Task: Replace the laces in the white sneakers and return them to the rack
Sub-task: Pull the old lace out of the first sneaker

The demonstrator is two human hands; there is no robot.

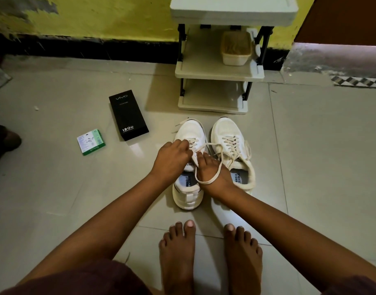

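Two hands [172, 160] hiding left sneaker [188, 188] lacing

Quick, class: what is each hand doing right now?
Left hand: pinches the lace on the left sneaker.
Right hand: grips the same lace.

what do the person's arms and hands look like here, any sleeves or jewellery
Both arms are bare from the frame's bottom edge to the fingers: no sleeves, watch, bracelets or rings show on the left hand or right hand. No gloves. Dark maroon cloth lies over the lap at the bottom, and the feet are bare too.
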